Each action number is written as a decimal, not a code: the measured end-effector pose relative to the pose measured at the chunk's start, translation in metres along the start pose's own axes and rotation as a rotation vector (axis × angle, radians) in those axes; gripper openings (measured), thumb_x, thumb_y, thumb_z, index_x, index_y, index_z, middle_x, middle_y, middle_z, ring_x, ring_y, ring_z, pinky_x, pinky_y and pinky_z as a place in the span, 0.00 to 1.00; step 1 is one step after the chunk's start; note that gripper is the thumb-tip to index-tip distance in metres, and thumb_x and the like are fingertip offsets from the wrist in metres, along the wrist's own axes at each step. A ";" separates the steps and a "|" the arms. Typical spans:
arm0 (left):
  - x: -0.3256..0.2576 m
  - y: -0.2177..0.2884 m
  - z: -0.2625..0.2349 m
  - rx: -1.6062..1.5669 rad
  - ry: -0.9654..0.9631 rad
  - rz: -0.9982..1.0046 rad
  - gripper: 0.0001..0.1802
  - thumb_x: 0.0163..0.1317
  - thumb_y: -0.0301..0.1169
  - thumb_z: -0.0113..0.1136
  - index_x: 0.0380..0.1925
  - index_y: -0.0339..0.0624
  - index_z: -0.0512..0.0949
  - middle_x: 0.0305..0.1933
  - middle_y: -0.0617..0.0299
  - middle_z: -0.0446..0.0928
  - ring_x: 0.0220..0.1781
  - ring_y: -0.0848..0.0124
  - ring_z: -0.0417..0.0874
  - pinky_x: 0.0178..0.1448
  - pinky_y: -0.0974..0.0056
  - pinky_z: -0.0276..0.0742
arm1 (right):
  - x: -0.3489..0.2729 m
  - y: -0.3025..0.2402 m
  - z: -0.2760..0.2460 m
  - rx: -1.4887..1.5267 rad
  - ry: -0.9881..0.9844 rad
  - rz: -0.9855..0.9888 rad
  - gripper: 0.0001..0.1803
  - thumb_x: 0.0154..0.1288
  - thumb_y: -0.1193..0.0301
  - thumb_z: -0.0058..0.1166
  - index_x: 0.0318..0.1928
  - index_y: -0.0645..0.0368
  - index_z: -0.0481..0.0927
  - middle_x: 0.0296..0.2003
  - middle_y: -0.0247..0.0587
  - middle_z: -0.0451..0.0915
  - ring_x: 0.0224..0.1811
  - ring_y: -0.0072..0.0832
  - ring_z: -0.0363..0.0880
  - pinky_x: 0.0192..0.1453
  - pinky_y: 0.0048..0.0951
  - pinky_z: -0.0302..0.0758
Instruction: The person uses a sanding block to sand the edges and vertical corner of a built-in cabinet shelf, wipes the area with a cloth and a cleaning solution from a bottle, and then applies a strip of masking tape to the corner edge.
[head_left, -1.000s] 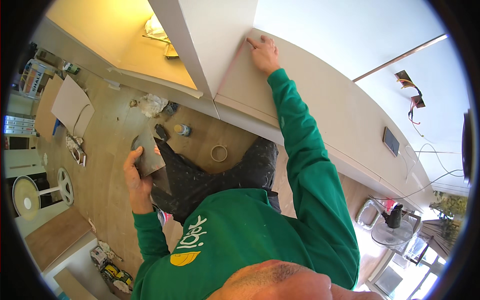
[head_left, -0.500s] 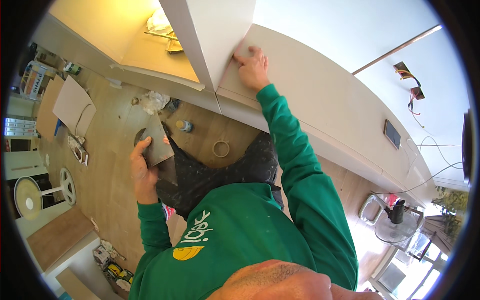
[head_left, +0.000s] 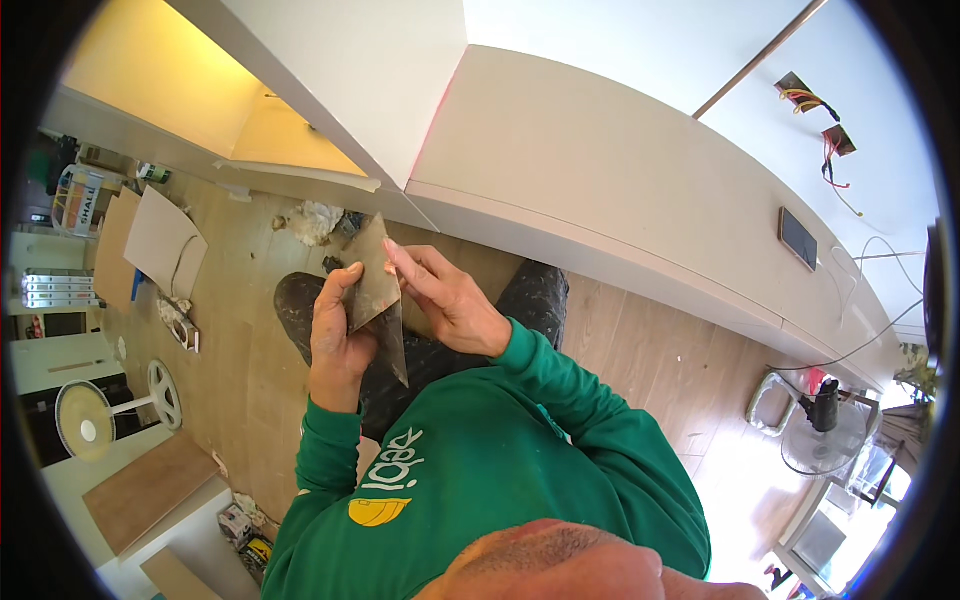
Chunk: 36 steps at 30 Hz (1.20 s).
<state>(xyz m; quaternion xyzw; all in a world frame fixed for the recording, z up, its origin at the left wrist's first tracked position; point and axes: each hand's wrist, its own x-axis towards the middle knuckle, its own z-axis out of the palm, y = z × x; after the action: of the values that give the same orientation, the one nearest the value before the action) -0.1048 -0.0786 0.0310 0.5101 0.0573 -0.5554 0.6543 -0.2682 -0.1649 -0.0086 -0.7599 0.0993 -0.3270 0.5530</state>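
My left hand (head_left: 337, 325) grips a putty knife (head_left: 376, 280) with a broad, flat metal blade, held up in front of my knees. A second, darker blade-like edge (head_left: 394, 352) shows below it, partly hidden by the hands. My right hand (head_left: 452, 305) has its fingers bent and pressed together at the blade's right edge. A small pinkish smear shows at those fingertips; whether it sits on skin or metal is unclear. Beyond both hands runs a long beige cabinet top (head_left: 590, 150), meeting an upright panel (head_left: 370, 70) along a thin pink line.
A phone (head_left: 798, 238) lies on the cabinet top, near loose cables. Wires (head_left: 830, 165) stick out of wall openings. Crumpled white material (head_left: 312, 224) lies on the wooden floor by the cabinet base. A fan (head_left: 85, 422) stands at left, another (head_left: 822, 440) at right. Cardboard sheets (head_left: 160, 240) lie at far left.
My right hand has left the cabinet top's corner by the upright panel and come down to the putty knife's blade. My left hand has moved right and up with the knife.
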 end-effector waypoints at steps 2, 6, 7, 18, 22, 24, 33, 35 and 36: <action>-0.002 0.003 -0.002 -0.081 -0.015 0.053 0.14 0.67 0.40 0.59 0.43 0.44 0.81 0.29 0.64 0.80 0.30 0.70 0.79 0.33 0.62 0.70 | -0.009 0.009 -0.003 -0.190 -0.077 -0.090 0.43 0.65 0.84 0.56 0.78 0.50 0.57 0.57 0.47 0.72 0.56 0.41 0.76 0.61 0.33 0.74; -0.014 0.002 0.019 -0.190 -0.046 0.268 0.18 0.68 0.40 0.58 0.51 0.41 0.79 0.37 0.63 0.82 0.40 0.70 0.81 0.49 0.62 0.76 | -0.019 -0.023 0.006 0.259 0.215 0.014 0.34 0.63 0.75 0.66 0.68 0.58 0.67 0.58 0.45 0.72 0.50 0.32 0.80 0.58 0.33 0.76; -0.018 -0.001 0.033 -0.206 -0.062 0.277 0.19 0.68 0.39 0.58 0.52 0.40 0.79 0.40 0.62 0.83 0.43 0.70 0.82 0.54 0.62 0.76 | -0.020 -0.028 0.019 0.244 0.310 0.060 0.31 0.63 0.72 0.67 0.65 0.60 0.69 0.56 0.44 0.74 0.49 0.30 0.80 0.59 0.33 0.76; -0.016 0.020 -0.051 -0.085 -0.121 0.554 0.22 0.67 0.35 0.57 0.54 0.30 0.73 0.53 0.50 0.79 0.53 0.61 0.80 0.66 0.56 0.73 | 0.098 0.043 -0.163 0.124 0.678 0.585 0.16 0.68 0.62 0.60 0.38 0.66 0.81 0.29 0.37 0.79 0.28 0.26 0.77 0.27 0.25 0.71; -0.018 0.015 -0.101 -0.071 0.147 0.521 0.21 0.67 0.35 0.58 0.55 0.33 0.72 0.52 0.53 0.80 0.50 0.63 0.82 0.59 0.56 0.79 | 0.153 0.096 -0.199 0.029 0.627 0.682 0.14 0.66 0.66 0.62 0.36 0.67 0.82 0.28 0.38 0.80 0.26 0.27 0.78 0.24 0.28 0.75; -0.029 0.014 -0.102 -0.075 0.195 0.510 0.19 0.66 0.36 0.59 0.51 0.34 0.75 0.50 0.54 0.81 0.51 0.64 0.81 0.59 0.58 0.76 | 0.170 0.110 -0.208 -0.026 0.564 0.711 0.14 0.64 0.66 0.63 0.35 0.68 0.82 0.28 0.38 0.80 0.25 0.27 0.77 0.22 0.28 0.74; -0.023 0.017 -0.123 -0.091 0.248 0.487 0.18 0.65 0.37 0.61 0.49 0.36 0.77 0.49 0.58 0.81 0.51 0.66 0.81 0.58 0.59 0.75 | 0.188 0.124 -0.210 -0.347 0.404 0.593 0.17 0.55 0.66 0.64 0.34 0.71 0.84 0.26 0.45 0.83 0.19 0.28 0.80 0.22 0.30 0.80; -0.018 0.017 -0.124 -0.101 0.252 0.481 0.18 0.65 0.36 0.62 0.50 0.37 0.77 0.49 0.59 0.81 0.50 0.66 0.82 0.54 0.59 0.77 | 0.182 0.117 -0.203 -0.326 0.392 0.580 0.17 0.55 0.66 0.64 0.35 0.72 0.84 0.25 0.45 0.83 0.19 0.28 0.80 0.21 0.30 0.79; -0.014 0.016 -0.127 -0.117 0.304 0.481 0.18 0.66 0.36 0.62 0.51 0.38 0.76 0.49 0.59 0.81 0.49 0.66 0.83 0.51 0.59 0.80 | 0.178 0.113 -0.200 -0.314 0.385 0.573 0.17 0.55 0.66 0.64 0.35 0.72 0.84 0.25 0.45 0.83 0.19 0.29 0.80 0.21 0.30 0.79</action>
<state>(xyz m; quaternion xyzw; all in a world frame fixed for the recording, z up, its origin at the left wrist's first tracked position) -0.0353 0.0216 -0.0101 0.5479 0.0641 -0.2971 0.7793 -0.2289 -0.4529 -0.0073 -0.7014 0.4588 -0.2769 0.4700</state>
